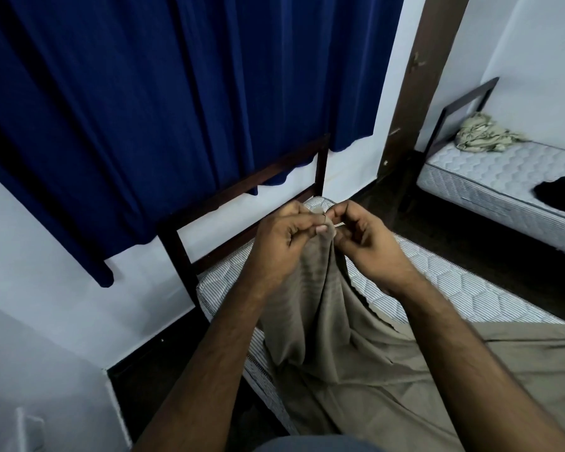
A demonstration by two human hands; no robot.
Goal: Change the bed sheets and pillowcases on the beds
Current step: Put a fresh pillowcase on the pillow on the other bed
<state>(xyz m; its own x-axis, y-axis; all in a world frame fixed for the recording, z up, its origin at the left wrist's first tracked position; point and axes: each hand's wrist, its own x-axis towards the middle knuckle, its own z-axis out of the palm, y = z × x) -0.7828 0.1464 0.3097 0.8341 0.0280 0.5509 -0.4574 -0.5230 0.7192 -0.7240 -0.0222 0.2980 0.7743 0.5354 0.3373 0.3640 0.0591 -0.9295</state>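
Note:
A tan bed sheet (340,347) lies partly spread over the near bare mattress (454,282), which is white with quilted hexagons and striped sides. One corner of the sheet is lifted above the mattress's head end. My left hand (284,236) and my right hand (362,236) both pinch that raised corner, fingers curled, close together. The sheet hangs down from them in folds onto the mattress. A second bare mattress (503,174) stands at the right with a crumpled pale patterned cloth (483,135) near its head and a dark cloth (558,190) on top.
A dark wooden headboard (242,190) stands against the white wall under a blue curtain (160,93). A brown wooden post (418,93) rises between the beds. Dark floor shows between the beds and left of the near bed.

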